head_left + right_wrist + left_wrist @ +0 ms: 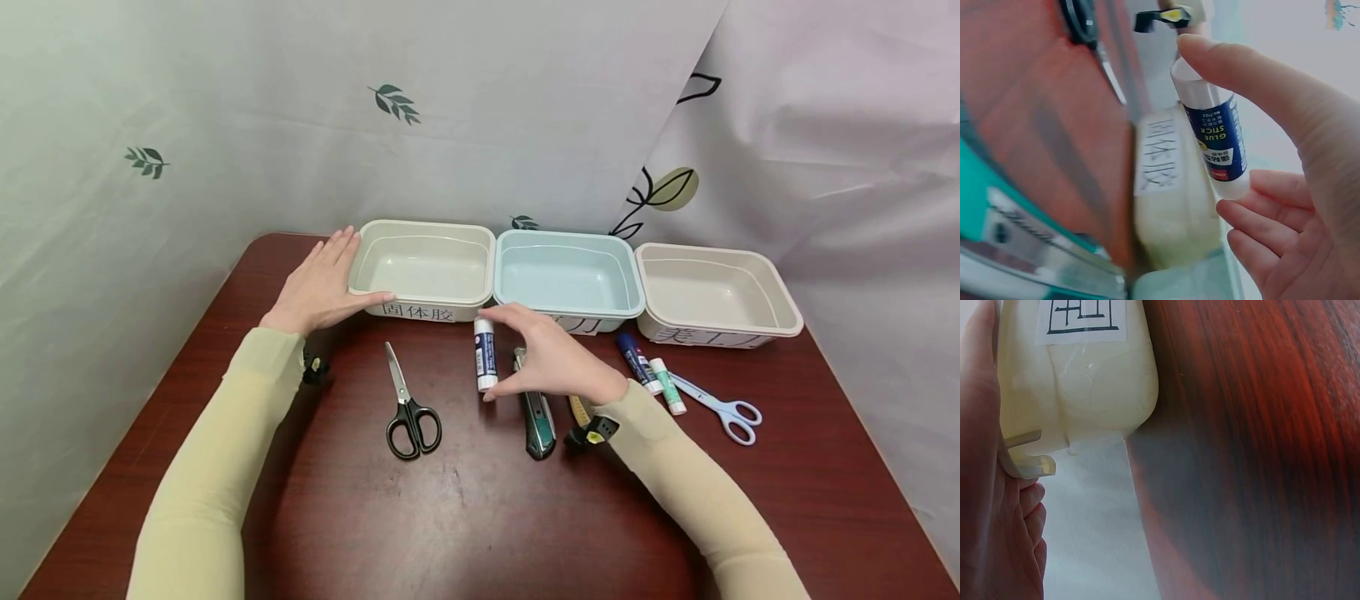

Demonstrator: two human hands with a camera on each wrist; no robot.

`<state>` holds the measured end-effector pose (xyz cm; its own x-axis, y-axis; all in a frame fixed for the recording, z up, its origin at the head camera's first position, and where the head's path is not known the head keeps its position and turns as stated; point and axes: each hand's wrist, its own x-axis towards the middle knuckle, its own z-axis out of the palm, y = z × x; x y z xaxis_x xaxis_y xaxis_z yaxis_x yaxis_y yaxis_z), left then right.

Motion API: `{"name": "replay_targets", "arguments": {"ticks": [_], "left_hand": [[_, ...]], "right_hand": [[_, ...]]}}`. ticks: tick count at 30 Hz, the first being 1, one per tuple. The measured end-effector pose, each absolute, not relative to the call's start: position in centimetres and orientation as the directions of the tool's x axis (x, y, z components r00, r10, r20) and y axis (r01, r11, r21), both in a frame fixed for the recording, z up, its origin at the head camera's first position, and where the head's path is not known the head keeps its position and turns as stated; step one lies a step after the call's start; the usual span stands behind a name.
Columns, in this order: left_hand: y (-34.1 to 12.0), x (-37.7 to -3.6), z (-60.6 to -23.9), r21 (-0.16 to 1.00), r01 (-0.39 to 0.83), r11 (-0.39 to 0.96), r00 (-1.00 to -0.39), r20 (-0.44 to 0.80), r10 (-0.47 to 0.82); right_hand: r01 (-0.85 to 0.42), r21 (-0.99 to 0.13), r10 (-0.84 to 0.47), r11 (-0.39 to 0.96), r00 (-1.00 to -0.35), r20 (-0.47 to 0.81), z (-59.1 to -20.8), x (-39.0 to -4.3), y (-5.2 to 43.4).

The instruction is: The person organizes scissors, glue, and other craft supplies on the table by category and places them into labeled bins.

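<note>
My right hand [551, 354] pinches a glue stick [1216, 134] end to end between thumb and fingers. In the head view this glue stick [485, 354], blue-labelled with white ends, is held in front of the gap between the left and middle bins. My left hand [318, 283] rests on the left corner of the cream bin [431, 304], thumb along its front rim and fingers at its side. Its paper label [1160, 153] faces forward. Black-handled scissors [408, 417] lie between the hands. A green utility knife [538, 425] lies beneath my right hand, partly hidden by it.
A light blue bin [570, 310] and a beige bin [720, 325] continue the row rightwards. Beyond my right wrist lie a blue glue stick [637, 362], a green-and-white one [668, 387] and light blue scissors [720, 406]. A yellow item [579, 410] is partly hidden by that wrist.
</note>
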<state>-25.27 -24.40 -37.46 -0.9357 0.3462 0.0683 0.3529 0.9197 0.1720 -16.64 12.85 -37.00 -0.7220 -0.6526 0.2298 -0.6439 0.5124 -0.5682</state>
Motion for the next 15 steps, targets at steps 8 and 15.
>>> {"name": "replay_targets", "arguments": {"ticks": [8,15], "left_hand": [[-24.5,-25.3,-37.4,0.175,0.352,0.92,-0.936,0.073,0.344],[-24.5,-25.3,-37.5,0.193,0.352,0.916,-0.936,0.08,0.343]], "right_hand": [[-0.633,-0.616,-0.606,0.469,-0.738,0.296,-34.9,-17.9,12.7],[-0.62,-0.627,-0.556,0.472,-0.761,0.334,-33.7,-19.4,12.6]]}}
